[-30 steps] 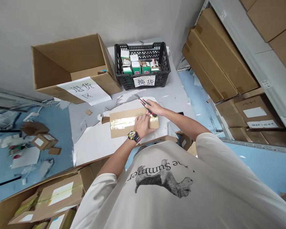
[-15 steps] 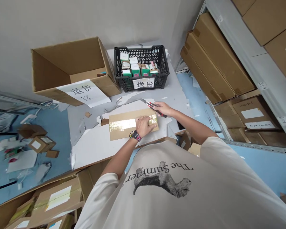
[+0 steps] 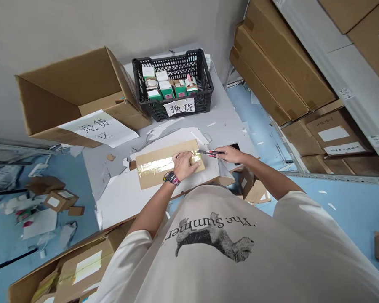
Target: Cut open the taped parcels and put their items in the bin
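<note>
A long flat cardboard box (image 3: 154, 176) with shiny clear tape along its top lies on the table. My left hand (image 3: 185, 165), wearing a wristwatch and a colourful band, presses on its top near the right end, fingers bent and thumb apart. In my right hand (image 3: 231, 154) is a red-and-black utility knife (image 3: 211, 153). Its blade points left and meets the box's taped right end; I cannot tell how deep the tip sits.
Behind stand a large open carton (image 3: 66, 99) with a paper sign and a black plastic basket (image 3: 205, 99) holding small green-and-white boxes. White paper scraps litter the table (image 3: 109, 206). Shelves of cartons (image 3: 281, 54) rise at right. A phone-like dark object (image 3: 235, 147) lies beyond my right hand.
The utility knife has swung from pointing up and left above the box to lying level at its right end. My right hand moved right; my left hand still presses the box.
</note>
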`<move>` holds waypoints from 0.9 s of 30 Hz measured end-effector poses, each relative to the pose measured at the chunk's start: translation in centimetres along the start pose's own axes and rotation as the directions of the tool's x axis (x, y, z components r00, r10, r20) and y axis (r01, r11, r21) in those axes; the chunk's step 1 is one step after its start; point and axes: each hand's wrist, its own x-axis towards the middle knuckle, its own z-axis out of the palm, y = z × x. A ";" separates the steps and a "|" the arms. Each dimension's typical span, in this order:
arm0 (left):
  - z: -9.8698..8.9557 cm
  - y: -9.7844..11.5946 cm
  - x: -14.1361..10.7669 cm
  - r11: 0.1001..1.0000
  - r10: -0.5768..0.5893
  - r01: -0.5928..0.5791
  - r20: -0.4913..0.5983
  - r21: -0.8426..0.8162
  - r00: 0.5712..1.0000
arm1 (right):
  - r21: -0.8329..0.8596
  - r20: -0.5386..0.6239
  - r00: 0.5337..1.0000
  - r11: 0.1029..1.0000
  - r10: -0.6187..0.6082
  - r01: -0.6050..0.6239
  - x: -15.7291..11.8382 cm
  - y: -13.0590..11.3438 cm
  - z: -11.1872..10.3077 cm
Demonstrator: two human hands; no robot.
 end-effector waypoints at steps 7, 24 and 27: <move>0.0 -0.2 -0.5 1.000 -0.008 0.009 0.032 -0.030 0.999 | -0.013 0.076 0.997 1.000 0.004 -0.003 -0.6 0.0 -0.4; -1.0 0.1 -0.6 0.998 -0.033 0.032 -0.021 -0.061 0.999 | 0.026 -0.001 1.000 0.999 0.022 -0.022 -3.4 1.8 2.6; -1.4 0.1 -1.1 0.998 0.021 -0.025 -0.079 -0.056 0.997 | 0.044 -0.119 0.993 0.999 0.025 -0.020 -4.5 2.9 2.3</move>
